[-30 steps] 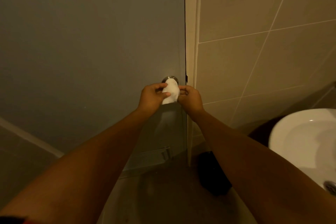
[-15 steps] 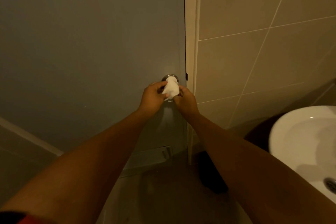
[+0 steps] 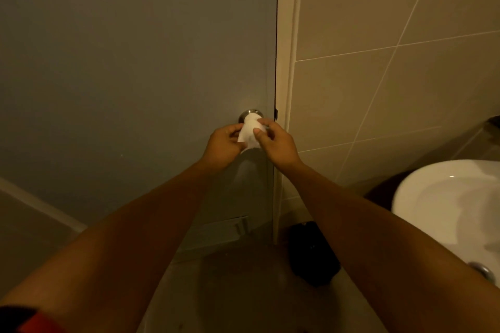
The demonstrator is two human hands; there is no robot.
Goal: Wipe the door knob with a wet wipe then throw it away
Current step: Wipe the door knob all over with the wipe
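A round metal door knob [image 3: 249, 113] sits near the right edge of a grey door [image 3: 135, 76]; only its top rim shows. A white wet wipe [image 3: 249, 131] is draped over the knob and hangs down below it. My left hand [image 3: 223, 147] pinches the wipe's lower left edge. My right hand [image 3: 276, 143] grips the wipe from the right, thumb and forefinger pressed on it over the knob.
A cream door frame [image 3: 288, 89] and a beige tiled wall [image 3: 392, 62] stand to the right. A white sink [image 3: 449, 211] juts in at lower right. A dark bin-like object [image 3: 313, 254] stands on the floor by the frame's foot.
Both hands have shifted slightly on the wipe-covered knob; my right hand has risen and turned, its thumb now lying across the wipe's front. The wipe stays draped over the knob.
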